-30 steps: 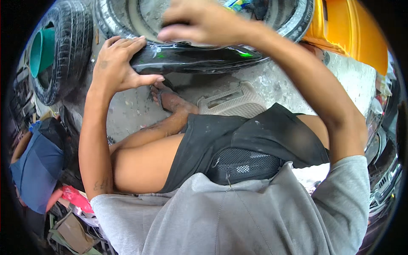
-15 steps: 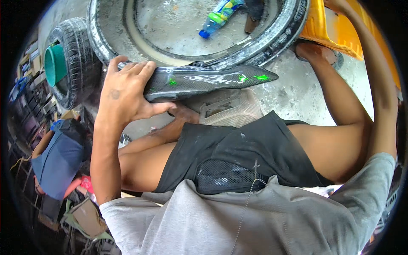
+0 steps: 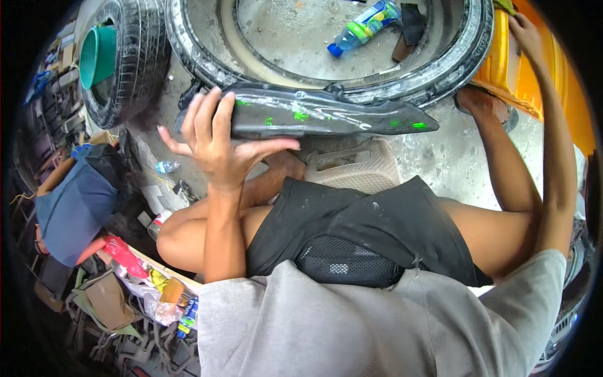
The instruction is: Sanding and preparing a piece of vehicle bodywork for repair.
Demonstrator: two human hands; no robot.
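A long, glossy dark panel (image 3: 339, 117) with a woven carbon look and bright green marks lies level in front of me, tapering to a point at the right. My left hand (image 3: 217, 141) grips its left end, fingers over the front face and thumb stretched along the lower edge. Behind the panel a big tyre (image 3: 440, 81) lies flat on the floor, and the panel's back edge meets or overlaps it. At the upper right my right hand (image 3: 527, 36) reaches to a yellow plastic crate (image 3: 502, 75). Its fingertips meet a yellow-green cloth (image 3: 504, 5); whether they grip it is hidden.
Inside the tyre lies a plastic bottle (image 3: 364, 30) beside dark scraps (image 3: 409, 31). A second tyre (image 3: 135, 63) with a green basin (image 3: 95, 58) stands at the left. A beige plastic stool (image 3: 358, 169) is below the panel. A person in blue (image 3: 78, 201) and clutter are at the left.
The view has shifted, so most things sit farther right. My left hand has turned more upright on the panel, its fingers pointing up. The yellow-green cloth has come into view at my right fingertips.
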